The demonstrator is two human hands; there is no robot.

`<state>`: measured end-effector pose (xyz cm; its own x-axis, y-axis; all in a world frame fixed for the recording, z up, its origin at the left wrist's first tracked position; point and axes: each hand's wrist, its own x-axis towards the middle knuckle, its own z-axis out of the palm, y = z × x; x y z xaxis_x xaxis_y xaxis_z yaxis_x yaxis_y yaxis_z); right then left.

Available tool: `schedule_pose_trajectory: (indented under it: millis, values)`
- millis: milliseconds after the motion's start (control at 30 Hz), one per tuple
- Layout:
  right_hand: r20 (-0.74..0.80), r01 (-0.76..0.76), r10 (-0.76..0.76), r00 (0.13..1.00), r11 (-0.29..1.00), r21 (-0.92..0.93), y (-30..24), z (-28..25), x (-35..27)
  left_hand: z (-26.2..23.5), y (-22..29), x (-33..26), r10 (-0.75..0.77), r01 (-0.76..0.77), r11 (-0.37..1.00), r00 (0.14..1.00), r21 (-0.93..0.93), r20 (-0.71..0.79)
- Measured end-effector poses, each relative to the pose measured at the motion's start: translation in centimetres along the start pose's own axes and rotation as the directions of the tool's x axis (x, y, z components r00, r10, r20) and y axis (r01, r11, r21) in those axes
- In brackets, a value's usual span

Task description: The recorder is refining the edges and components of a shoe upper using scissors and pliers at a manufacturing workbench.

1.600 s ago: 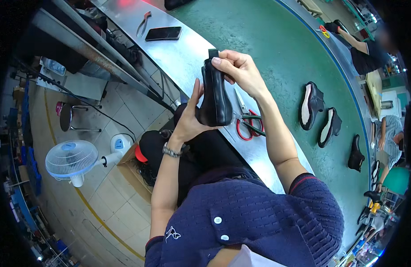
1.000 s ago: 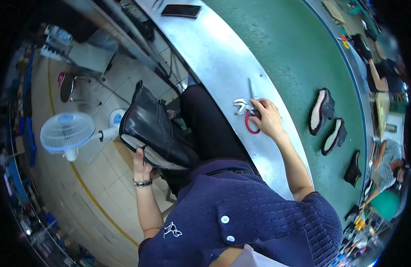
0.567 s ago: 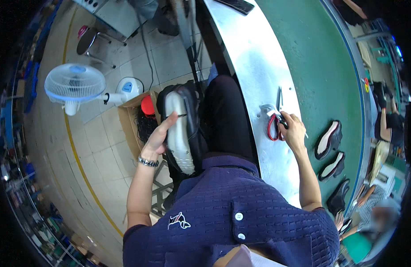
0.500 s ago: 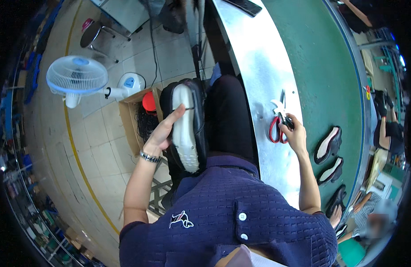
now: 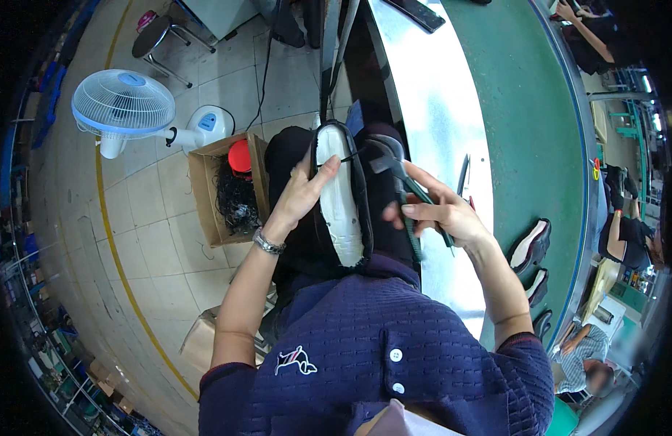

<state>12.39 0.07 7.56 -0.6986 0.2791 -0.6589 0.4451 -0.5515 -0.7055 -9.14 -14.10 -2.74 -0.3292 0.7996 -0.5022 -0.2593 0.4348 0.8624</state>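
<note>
Head view: black shoe (image 5: 337, 200), pale sole up, over dark trousers (image 5: 283, 154). Left hand (image 5: 298, 198) grips shoe, thumb on sole, other fingers mostly hidden. Right hand (image 5: 451, 212), right of shoe, has fingers curled round green-handled pincers (image 5: 401, 174); pincer head near black strip (image 5: 349, 157), can't tell if touching. Work looks part done: pincers in hand, strip still on shoe, so strip seems left to do. Sole long, round-ended, bumpy at near end. Strip thin, dark. Pincer head hard, curved metal. Left of shoe, cardboard box (image 5: 204, 196) holds tangled black strands (image 5: 234, 198). Right of shoe, smooth shiny metal bench (image 5: 448, 109).
</note>
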Motion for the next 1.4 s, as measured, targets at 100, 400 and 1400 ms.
schedule_pose_trajectory:
  millis: [100, 400, 1400]
  values:
    - [0.089, -0.031, 0.031, 0.996, 1.000, -0.007, -1.4, 1.4, 2.1, -0.2, 0.2, 1.0, 0.263, -0.228, 0.932, 0.960, 0.281, -0.093]
    - [0.121, -0.154, 0.164, 0.979, 0.984, -0.088, -3.9, 3.6, 5.5, 0.7, 0.8, 3.2, 0.308, -0.322, 0.943, 0.941, -0.088, -0.141]
    - [0.088, 0.124, -0.102, 0.991, 0.436, -0.892, -3.5, 2.9, 4.8, 0.1, 1.7, 3.2, 0.315, -0.363, 0.918, 0.913, -0.163, -0.259]
